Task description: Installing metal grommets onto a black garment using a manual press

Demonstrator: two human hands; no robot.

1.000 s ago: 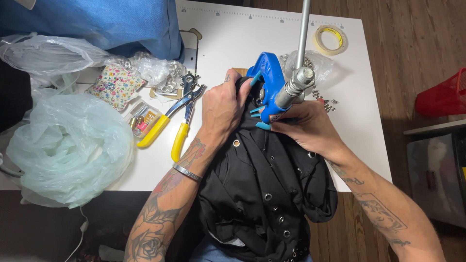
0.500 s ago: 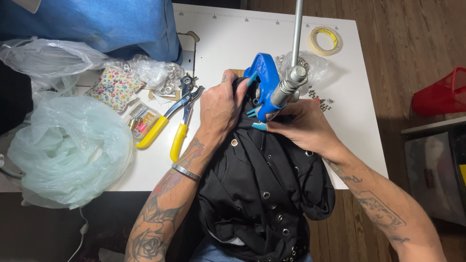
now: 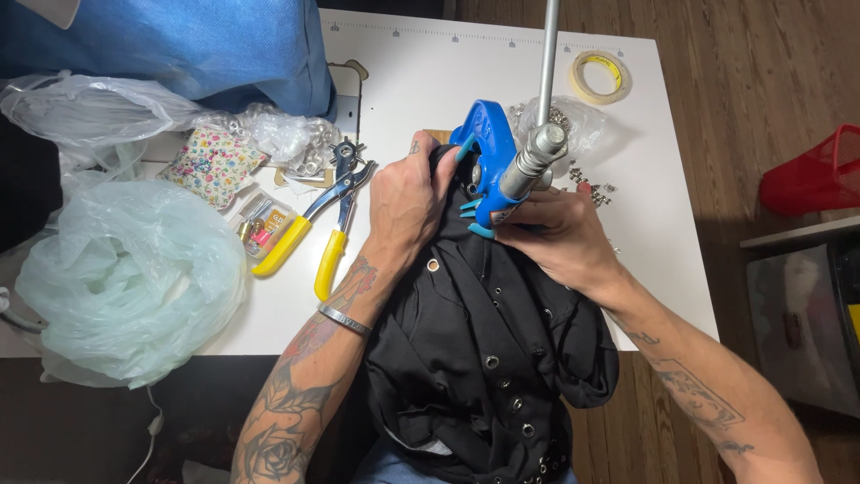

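Little moved | both hands' fingers clamp black garment [image 3: 484,358] at blue press [image 3: 485,152] | white table [image 3: 421,81], wood floor [image 3: 717,54]

White rectangular table [image 3: 421,76] bears blue hand press with metal lever [image 3: 488,161] at centre. Black eyelet-studded garment [image 3: 488,358] lies under press, hanging over near edge. Left hand [image 3: 408,202] left of press, right hand [image 3: 555,237] right (both on garment). Yellow-handled punch pliers [image 3: 318,229] left of hand; pale green plastic bag [image 3: 125,282] further left. Yellow tape roll [image 3: 600,74] at far right corner.
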